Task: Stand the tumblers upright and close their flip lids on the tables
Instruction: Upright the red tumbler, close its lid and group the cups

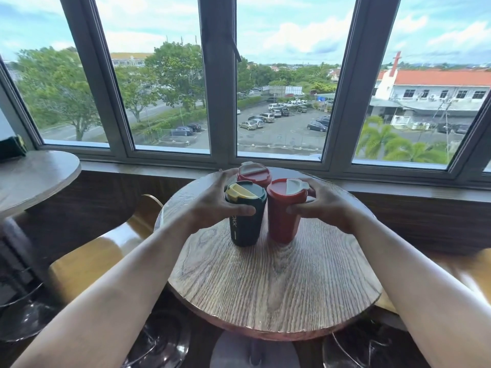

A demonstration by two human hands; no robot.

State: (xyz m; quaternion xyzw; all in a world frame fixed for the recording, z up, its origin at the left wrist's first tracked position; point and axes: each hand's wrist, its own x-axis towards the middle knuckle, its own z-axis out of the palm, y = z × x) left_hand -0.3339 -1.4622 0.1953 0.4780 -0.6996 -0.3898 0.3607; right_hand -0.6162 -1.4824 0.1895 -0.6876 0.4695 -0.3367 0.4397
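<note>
Three tumblers stand upright on the round wooden table (279, 282). A dark green tumbler (243, 229) with a yellow flip lid is at the front left, and my left hand (212, 203) wraps around its upper body. To its right is a red tumbler (283, 221) with a grey flip lid, gripped near the top by my right hand (325, 205). A second red tumbler (253, 173) with a grey lid stands behind them, mostly hidden. All three flip lids appear to lie flat.
A second round table (34, 179) sits at the left with a dark object (12, 148) on its far edge. Curved wooden chairs (101, 251) flank the near table. A window sill and large windows (279, 102) run right behind the tumblers.
</note>
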